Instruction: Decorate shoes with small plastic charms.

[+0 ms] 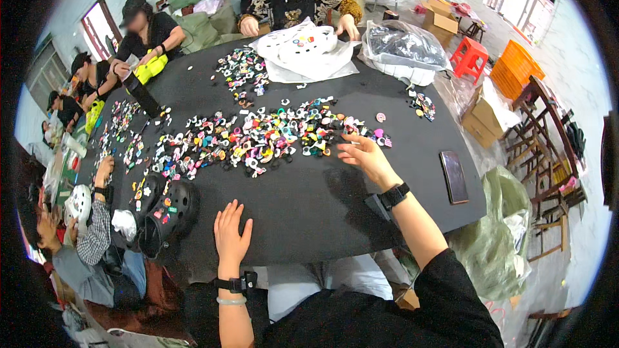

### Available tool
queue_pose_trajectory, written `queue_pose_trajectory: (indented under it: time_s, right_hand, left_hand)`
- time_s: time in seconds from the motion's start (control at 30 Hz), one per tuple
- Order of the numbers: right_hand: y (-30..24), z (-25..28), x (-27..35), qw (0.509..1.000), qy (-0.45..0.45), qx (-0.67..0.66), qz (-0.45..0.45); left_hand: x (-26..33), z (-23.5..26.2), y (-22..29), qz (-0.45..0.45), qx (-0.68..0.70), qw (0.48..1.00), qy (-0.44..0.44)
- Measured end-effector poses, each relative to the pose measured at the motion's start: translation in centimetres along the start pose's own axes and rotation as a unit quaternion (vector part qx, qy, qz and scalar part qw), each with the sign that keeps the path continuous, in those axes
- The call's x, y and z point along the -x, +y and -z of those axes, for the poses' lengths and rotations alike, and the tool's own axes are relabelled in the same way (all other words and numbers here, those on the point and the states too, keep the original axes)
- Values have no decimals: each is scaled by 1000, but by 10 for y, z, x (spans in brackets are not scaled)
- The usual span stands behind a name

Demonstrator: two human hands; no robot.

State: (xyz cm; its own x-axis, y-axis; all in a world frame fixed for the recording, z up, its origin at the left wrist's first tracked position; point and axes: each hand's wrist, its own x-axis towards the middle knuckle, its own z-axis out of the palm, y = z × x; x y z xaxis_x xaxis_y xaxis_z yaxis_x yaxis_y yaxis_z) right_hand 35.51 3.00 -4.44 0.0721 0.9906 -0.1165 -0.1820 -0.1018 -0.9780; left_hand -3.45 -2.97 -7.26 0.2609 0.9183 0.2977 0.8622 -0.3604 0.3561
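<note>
My left hand (232,232) lies flat on the black tabletop near its front edge, fingers stretched out, holding nothing. My right hand (367,158) is at the right end of a long heap of small colourful shoe charms (258,135). Its fingers are slightly bent and apart, and I see nothing between them. A pink round charm (380,117) and a purple charm (379,133) lie just beyond that hand. To the left of my left hand stands a pair of black clogs (177,209) with several charms fixed on them.
A white clog (300,42) rests on plastic before a person across the table. Beside it is a clear bag of dark things (406,45). A phone (454,177) lies at right. Co-workers sit along the left; one holds a white clog (78,205). A red stool (470,58) stands beyond.
</note>
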Motion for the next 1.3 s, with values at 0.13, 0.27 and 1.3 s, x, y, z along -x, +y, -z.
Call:
queue_pose_trajectory:
  time_s: [0.13,0.27,1.3]
  right_hand:
    - [-16,3,39,998,-42,5,51]
    - [-39,38,138,989,-109,78,58]
    - [100,256,386,859,257,421,-137]
  left_hand:
    - [1,-4,-1,-9,9,1000,-1]
    - [0,-1,6,1,-10,1000,-16]
    - [2,14,27,-83,-54,995,-24]
